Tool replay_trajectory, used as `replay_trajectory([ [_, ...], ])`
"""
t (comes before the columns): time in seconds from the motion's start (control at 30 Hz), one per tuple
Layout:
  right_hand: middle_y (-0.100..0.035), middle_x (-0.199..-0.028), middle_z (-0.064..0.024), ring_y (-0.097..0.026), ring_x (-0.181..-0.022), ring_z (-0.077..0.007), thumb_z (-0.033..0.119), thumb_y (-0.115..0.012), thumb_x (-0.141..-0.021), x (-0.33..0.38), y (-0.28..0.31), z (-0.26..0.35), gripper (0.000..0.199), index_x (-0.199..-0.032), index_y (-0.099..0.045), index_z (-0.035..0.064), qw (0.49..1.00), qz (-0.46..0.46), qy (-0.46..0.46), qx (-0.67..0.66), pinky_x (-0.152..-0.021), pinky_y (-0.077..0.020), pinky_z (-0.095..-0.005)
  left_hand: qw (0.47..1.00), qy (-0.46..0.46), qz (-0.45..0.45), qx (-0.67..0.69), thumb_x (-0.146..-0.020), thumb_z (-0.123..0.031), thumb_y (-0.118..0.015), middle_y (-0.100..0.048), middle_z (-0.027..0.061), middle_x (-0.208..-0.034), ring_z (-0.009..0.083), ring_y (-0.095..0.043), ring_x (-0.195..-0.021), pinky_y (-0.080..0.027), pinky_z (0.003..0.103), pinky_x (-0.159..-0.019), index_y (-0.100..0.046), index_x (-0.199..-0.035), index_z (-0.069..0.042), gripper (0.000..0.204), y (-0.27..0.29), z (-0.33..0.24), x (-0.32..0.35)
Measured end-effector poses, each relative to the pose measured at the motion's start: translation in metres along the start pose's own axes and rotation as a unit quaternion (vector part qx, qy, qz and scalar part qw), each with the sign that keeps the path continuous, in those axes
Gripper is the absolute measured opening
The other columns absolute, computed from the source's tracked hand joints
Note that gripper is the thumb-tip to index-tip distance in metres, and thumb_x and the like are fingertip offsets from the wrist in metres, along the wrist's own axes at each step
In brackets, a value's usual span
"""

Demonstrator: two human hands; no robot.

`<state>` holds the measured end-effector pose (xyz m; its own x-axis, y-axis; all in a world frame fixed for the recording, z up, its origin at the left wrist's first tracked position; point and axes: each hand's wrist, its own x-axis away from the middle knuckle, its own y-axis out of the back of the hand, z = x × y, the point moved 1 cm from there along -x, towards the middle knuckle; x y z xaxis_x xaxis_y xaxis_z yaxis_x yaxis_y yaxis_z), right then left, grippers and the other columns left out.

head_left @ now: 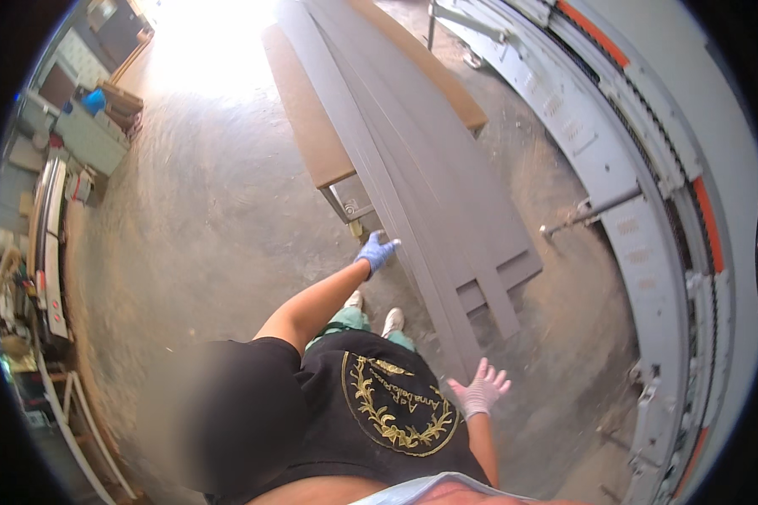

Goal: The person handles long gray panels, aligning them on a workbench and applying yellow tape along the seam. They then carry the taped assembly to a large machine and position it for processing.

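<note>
Right hand [482, 390]: grip spread, just beside the near end of the long grey strip [443, 316]; contact cannot be determined. Left hand [376, 255]: grip parted, at the strip's left edge. Farther: grey panels [451, 189] overlie the brown surface [313, 122].

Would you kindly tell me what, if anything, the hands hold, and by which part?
Nothing appears held; the left hand and right hand are both open.
</note>
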<state>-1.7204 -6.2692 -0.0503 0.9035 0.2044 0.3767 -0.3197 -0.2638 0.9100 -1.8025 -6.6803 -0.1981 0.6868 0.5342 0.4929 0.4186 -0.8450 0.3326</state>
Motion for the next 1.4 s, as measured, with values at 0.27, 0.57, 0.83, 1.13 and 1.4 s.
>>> replay_trajectory([
  [0.27,-0.055,-0.118,-0.0266,-0.053,-0.111,-0.0373,0.055,-0.068,-0.070,-0.092,-0.022,0.034,0.075,-0.118,-0.051,-0.0003,0.924,0.094,-0.024,-0.370,-0.092,-0.0417,-0.0414,0.973,0.168,0.066,0.144,-0.066,-0.051,-0.076,-0.045,0.0235,-0.130,0.0314,-0.052,-0.110,-0.050,0.041,-0.080,-0.023,-0.140,-0.005,0.102,-0.016,-0.021,0.013],
  [0.57,-0.058,-0.111,-0.0233,-0.056,-0.102,-0.0275,0.048,-0.061,-0.081,-0.026,0.074,0.106,0.067,-0.115,-0.052,-0.0084,0.848,0.270,-0.047,-0.454,-0.089,-0.0422,-0.0343,0.924,0.076,-0.048,0.371,-0.067,-0.036,-0.080,-0.060,0.0183,-0.110,0.0246,-0.062,-0.091,-0.053,0.038,-0.077,-0.041,-0.124,0.004,0.080,0.084,-0.106,-0.016],
  [0.83,-0.060,-0.106,-0.0165,-0.055,-0.094,-0.0222,0.041,-0.061,-0.085,-0.125,0.091,0.308,0.057,-0.113,-0.053,-0.0076,0.817,0.175,0.054,-0.547,-0.085,-0.0433,-0.0318,0.921,0.115,0.161,0.335,-0.065,-0.048,-0.078,-0.064,0.0150,-0.099,0.0236,-0.063,-0.084,-0.052,0.040,-0.072,-0.054,-0.115,0.001,0.074,0.212,-0.066,-0.087],
  [1.13,-0.059,-0.103,-0.0067,-0.054,-0.090,-0.0135,0.032,-0.066,-0.084,-0.198,0.216,0.576,0.051,-0.117,-0.050,-0.0022,0.747,0.126,0.112,-0.643,-0.082,-0.0460,-0.0287,0.902,0.040,0.238,0.357,-0.071,-0.031,-0.078,-0.065,0.0060,-0.092,0.0179,-0.062,-0.079,-0.052,0.035,-0.069,-0.059,-0.109,-0.007,0.049,0.394,-0.081,-0.130],
  [1.4,-0.058,-0.116,-0.0193,-0.057,-0.106,-0.0255,0.035,-0.076,-0.070,-0.326,0.274,0.750,0.081,-0.134,-0.040,0.0011,0.854,-0.025,0.179,-0.489,-0.090,-0.0445,-0.0341,0.855,0.024,0.274,0.441,-0.073,-0.028,-0.077,-0.064,0.0077,-0.094,0.0183,-0.063,-0.082,-0.053,0.033,-0.071,-0.058,-0.109,-0.004,0.047,0.528,-0.103,-0.310],
])
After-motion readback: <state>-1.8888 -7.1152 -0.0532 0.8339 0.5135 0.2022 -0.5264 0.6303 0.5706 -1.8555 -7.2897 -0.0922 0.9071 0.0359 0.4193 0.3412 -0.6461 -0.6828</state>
